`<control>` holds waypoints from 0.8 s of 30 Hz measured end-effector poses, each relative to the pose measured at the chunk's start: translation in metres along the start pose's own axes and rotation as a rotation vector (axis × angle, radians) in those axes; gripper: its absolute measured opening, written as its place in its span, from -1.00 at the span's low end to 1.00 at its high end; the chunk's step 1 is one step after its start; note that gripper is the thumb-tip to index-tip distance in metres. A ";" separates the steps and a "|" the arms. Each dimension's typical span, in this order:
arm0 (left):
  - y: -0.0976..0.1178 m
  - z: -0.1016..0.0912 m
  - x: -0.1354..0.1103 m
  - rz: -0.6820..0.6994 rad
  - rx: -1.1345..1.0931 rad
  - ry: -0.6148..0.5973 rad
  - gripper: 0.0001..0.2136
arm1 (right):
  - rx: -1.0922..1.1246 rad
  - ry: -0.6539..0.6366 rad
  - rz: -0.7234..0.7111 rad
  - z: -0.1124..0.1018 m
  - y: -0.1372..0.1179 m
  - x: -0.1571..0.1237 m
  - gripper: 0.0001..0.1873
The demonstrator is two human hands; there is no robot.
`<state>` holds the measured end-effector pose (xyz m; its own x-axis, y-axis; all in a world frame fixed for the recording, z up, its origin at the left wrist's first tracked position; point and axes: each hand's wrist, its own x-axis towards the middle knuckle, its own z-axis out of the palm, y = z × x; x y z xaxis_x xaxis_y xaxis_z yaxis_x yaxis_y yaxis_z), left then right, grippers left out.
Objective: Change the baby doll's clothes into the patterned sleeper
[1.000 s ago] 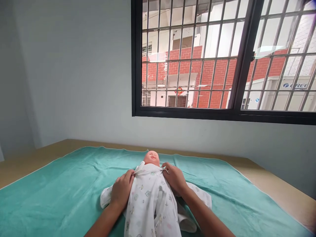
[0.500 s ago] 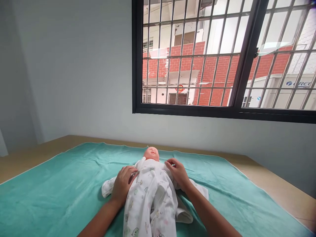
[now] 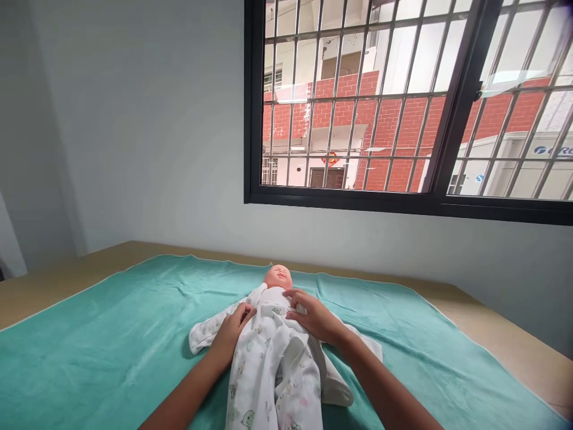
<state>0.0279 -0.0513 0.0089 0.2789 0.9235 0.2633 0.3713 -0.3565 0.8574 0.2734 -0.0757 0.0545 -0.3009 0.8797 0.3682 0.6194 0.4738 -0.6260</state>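
A baby doll (image 3: 277,277) lies on its back on a teal blanket (image 3: 111,334), dressed in a white printed garment (image 3: 268,364). My left hand (image 3: 233,327) rests on the garment at the doll's left side, fingers curled against the cloth. On the doll's chest just below the neck lies my right hand (image 3: 313,316), its fingertips pinching the garment's front edge. Both forearms reach in from the bottom of the view. The doll's arms and legs are hidden under the cloth.
The blanket covers a tan bed or platform (image 3: 492,334) set against a pale wall. A barred black-framed window (image 3: 403,101) is above, with a brick building outside. Empty white sleeves spread to both sides of the doll.
My right hand has slid from the doll's shoulder inward onto its chest. My left hand has shifted slightly along the garment's side. The view has tilted a little.
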 end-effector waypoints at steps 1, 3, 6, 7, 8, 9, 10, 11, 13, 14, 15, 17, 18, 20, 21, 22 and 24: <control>-0.004 0.001 0.001 -0.007 -0.030 0.013 -0.69 | -0.046 0.006 0.019 0.000 -0.004 0.002 -0.90; -0.014 0.003 0.005 -0.058 -0.122 0.051 -0.71 | -0.224 0.015 0.041 0.001 -0.013 0.009 -0.86; -0.025 0.008 0.009 -0.205 -0.276 0.108 -0.70 | -0.554 0.025 0.047 0.006 -0.029 0.023 -0.76; -0.026 0.009 0.010 -0.246 -0.308 0.118 -0.69 | -0.641 0.033 0.061 0.009 -0.034 0.027 -0.74; -0.027 0.011 0.010 -0.275 -0.327 0.125 -0.69 | -0.705 0.045 0.084 0.013 -0.038 0.031 -0.74; -0.026 0.011 0.010 -0.293 -0.335 0.127 -0.69 | -0.743 0.062 0.113 0.017 -0.040 0.034 -0.74; -0.025 0.012 0.009 -0.303 -0.337 0.124 -0.69 | -0.755 0.083 0.146 0.021 -0.041 0.036 -0.74; -0.023 0.012 0.008 -0.312 -0.341 0.119 -0.69 | -0.741 0.110 0.177 0.025 -0.041 0.037 -0.75; -0.019 0.011 0.006 -0.321 -0.341 0.093 -0.70 | -0.653 0.180 0.196 0.030 -0.037 0.035 -0.76; -0.018 0.010 0.005 -0.319 -0.335 0.075 -0.71 | -0.584 0.215 0.180 0.032 -0.033 0.032 -0.76; -0.017 0.009 0.004 -0.314 -0.322 0.059 -0.72 | -0.505 0.242 0.150 0.033 -0.028 0.028 -0.76; -0.016 0.006 0.004 -0.295 -0.276 0.038 -0.76 | -0.328 0.283 0.069 0.034 -0.015 0.018 -0.78; -0.015 0.004 0.004 -0.284 -0.243 0.032 -0.78 | -0.246 0.308 0.029 0.035 -0.008 0.011 -0.79; -0.011 -0.001 0.004 -0.261 -0.172 0.017 -0.81 | -0.138 0.377 -0.025 0.034 0.005 -0.007 -0.78; -0.009 -0.003 0.003 -0.249 -0.139 0.003 -0.83 | -0.116 0.406 -0.035 0.034 0.010 -0.016 -0.76; -0.006 -0.006 0.002 -0.235 -0.107 -0.018 -0.86 | -0.110 0.414 -0.030 0.033 0.014 -0.026 -0.74; -0.001 -0.010 0.000 -0.206 -0.049 -0.063 -0.90 | -0.137 0.383 -0.001 0.031 0.020 -0.044 -0.68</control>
<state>0.0189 -0.0497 0.0125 0.2565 0.9651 0.0536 0.3831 -0.1524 0.9110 0.2769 -0.1032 0.0046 -0.0259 0.7886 0.6144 0.7177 0.4425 -0.5377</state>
